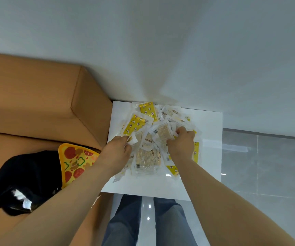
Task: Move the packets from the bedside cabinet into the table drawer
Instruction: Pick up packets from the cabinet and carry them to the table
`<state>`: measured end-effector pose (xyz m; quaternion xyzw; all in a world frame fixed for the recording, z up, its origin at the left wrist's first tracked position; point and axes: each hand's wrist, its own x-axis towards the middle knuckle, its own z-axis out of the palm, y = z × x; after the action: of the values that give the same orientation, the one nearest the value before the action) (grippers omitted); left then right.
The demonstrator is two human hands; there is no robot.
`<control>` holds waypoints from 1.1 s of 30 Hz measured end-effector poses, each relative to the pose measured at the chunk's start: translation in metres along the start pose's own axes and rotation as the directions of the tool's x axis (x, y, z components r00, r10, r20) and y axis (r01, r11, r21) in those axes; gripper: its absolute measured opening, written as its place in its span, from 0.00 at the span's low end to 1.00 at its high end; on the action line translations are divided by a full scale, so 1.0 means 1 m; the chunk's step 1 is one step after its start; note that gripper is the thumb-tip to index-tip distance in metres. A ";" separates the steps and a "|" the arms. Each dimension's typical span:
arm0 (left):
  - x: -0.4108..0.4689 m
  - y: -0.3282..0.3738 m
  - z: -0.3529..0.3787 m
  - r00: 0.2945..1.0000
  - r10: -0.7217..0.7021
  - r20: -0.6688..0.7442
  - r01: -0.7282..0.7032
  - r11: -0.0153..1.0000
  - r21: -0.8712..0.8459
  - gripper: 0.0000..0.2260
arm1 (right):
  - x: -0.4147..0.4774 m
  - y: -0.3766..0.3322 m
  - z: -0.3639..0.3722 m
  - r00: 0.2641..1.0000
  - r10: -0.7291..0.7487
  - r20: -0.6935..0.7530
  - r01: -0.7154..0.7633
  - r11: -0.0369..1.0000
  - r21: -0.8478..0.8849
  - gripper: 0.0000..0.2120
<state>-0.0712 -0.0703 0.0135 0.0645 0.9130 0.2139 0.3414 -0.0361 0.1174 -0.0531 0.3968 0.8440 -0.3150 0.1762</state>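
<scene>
White cabinet (208,157) bears heaped yellow-and-clear packets (146,158)

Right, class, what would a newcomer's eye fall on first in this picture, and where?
The heap of yellow and clear plastic packets on the white square cabinet top at centre, with the left hand and right hand each gripping packets in it. Next, the bright pizza-slice-shaped cushion lying left of the cabinet.
</scene>
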 end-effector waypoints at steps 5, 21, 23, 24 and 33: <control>0.001 -0.002 -0.001 1.000 -0.005 -0.020 0.005 1.000 0.000 0.07 | -0.010 0.000 0.003 0.999 -0.036 0.017 0.035 0.997 0.072 0.16; -0.057 -0.002 -0.024 0.996 -0.082 -0.032 0.078 0.990 -0.114 0.09 | -0.072 -0.009 -0.073 0.981 -0.149 0.125 0.125 0.974 0.187 0.09; -0.075 0.002 -0.032 0.995 -0.093 -0.037 0.087 0.987 -0.135 0.09 | -0.094 -0.014 -0.093 0.973 -0.198 0.121 0.172 0.966 0.195 0.10; -0.085 0.005 -0.036 0.994 -0.099 -0.045 0.091 0.984 -0.155 0.09 | -0.105 -0.017 -0.102 0.968 -0.220 0.122 0.194 0.961 0.196 0.11; -0.174 0.032 -0.069 0.984 -0.121 -0.129 0.088 0.967 -0.241 0.13 | -0.176 -0.036 -0.163 0.855 -0.488 0.177 0.498 0.867 -0.016 0.08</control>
<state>0.0143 -0.1112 0.1777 -0.0401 0.9056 0.3057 0.2913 0.0378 0.1107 0.1778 0.1341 0.9089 -0.3555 0.1720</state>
